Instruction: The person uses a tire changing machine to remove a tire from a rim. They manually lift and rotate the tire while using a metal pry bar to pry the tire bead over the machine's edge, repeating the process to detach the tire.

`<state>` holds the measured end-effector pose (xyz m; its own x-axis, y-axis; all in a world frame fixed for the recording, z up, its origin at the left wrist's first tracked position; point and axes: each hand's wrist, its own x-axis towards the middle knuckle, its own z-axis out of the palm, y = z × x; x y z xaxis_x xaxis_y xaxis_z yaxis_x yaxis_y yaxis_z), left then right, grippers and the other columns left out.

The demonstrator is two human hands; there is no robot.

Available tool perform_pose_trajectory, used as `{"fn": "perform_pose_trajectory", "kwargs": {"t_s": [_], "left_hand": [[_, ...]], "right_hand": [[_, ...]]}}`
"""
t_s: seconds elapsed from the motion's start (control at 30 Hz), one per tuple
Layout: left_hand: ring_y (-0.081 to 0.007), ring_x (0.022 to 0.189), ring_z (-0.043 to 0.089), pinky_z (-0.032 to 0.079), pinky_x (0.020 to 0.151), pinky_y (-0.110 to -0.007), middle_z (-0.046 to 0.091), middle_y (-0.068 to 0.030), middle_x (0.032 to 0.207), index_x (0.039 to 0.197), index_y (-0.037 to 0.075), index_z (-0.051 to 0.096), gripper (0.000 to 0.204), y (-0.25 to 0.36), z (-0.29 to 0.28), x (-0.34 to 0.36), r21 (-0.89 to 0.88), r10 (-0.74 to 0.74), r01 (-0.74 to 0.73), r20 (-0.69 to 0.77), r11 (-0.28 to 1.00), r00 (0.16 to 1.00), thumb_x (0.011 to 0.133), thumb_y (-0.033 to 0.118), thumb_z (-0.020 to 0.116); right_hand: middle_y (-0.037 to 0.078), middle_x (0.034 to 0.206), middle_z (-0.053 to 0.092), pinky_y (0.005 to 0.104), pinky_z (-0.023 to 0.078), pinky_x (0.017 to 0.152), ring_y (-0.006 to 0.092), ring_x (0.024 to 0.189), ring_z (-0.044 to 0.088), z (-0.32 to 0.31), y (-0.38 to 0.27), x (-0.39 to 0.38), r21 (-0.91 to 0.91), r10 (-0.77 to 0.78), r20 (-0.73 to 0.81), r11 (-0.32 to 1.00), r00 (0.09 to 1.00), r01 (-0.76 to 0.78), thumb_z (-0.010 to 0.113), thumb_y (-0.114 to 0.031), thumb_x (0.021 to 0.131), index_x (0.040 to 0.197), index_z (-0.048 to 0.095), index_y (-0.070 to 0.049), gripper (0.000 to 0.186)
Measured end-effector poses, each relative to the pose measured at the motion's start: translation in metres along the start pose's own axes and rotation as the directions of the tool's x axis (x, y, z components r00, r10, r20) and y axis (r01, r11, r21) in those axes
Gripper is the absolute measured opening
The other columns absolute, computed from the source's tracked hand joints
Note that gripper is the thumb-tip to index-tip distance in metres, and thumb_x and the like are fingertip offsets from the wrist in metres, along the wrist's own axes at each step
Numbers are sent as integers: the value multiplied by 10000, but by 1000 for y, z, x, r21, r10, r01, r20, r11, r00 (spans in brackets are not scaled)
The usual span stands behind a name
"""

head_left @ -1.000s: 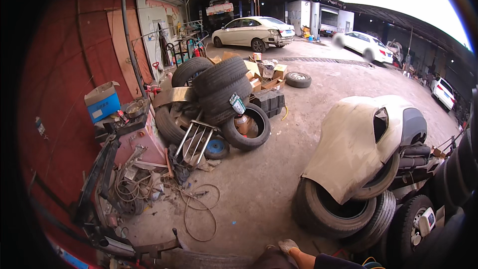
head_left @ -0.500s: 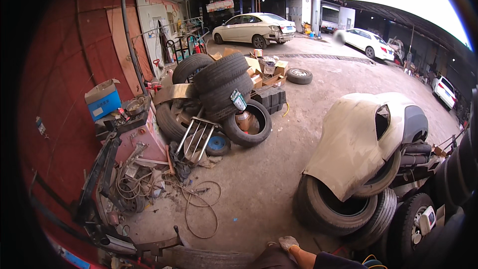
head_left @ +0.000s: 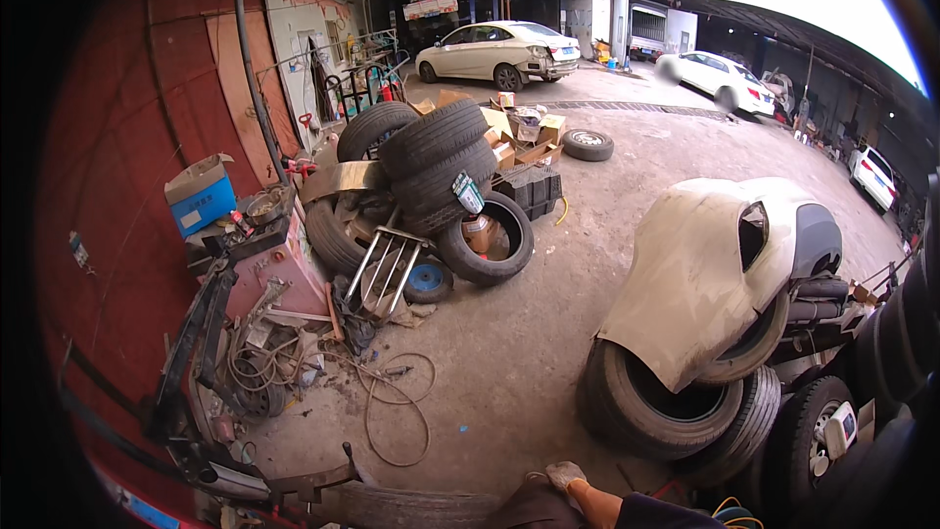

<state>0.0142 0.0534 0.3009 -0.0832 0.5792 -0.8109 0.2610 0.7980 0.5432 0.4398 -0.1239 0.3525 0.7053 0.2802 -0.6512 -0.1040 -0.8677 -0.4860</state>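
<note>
My right hand (head_left: 565, 475), in a dirty whitish glove, rests on or just over my dark-clothed leg (head_left: 534, 505) at the lower edge. Its bare forearm (head_left: 599, 504) comes out of a dark sleeve. The fingers are too small and hidden to show how they are held, and I make out no object in them. My left hand is not in view. Close to my leg, a tire (head_left: 411, 507) lies at the bottom edge, beside the metal arm of a black machine (head_left: 191, 411).
Stacked tires (head_left: 436, 152) with a metal rack (head_left: 390, 272) stand ahead left. A cream car body panel (head_left: 685, 274) lies over tires (head_left: 661, 426) on the right. A hose (head_left: 426, 421) coils on the floor. Cardboard boxes (head_left: 551, 127) and parked cars (head_left: 499, 47) are farther off.
</note>
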Motion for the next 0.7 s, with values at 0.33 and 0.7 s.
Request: {"fn": "perform_pose_trajectory", "kwargs": {"t_s": [0.33, 0.7], "left_hand": [[-229, 690, 449, 422, 648, -437, 532, -40, 716, 815, 124, 635, 385, -8, -1, 19, 10, 41, -41, 46, 999, 998, 970, 461, 531], [-267, 960, 604, 565, 815, -447, 643, -73, 1089, 1222, 63, 633, 359, -1, 0, 7, -175, -176, 182, 53, 968, 983, 1045, 373, 587]], "right_hand": [[227, 1222, 718, 483, 495, 1068, 442, 1206, 651, -4, -15, -12, 40, 21, -74, 999, 997, -18, 480, -460, 921, 1125, 777, -75, 527], [214, 1160, 733, 494, 503, 1053, 435, 1165, 667, -7, -29, -16, 37, 22, -209, 999, 978, -15, 434, -462, 961, 1088, 778, -93, 520]]}}
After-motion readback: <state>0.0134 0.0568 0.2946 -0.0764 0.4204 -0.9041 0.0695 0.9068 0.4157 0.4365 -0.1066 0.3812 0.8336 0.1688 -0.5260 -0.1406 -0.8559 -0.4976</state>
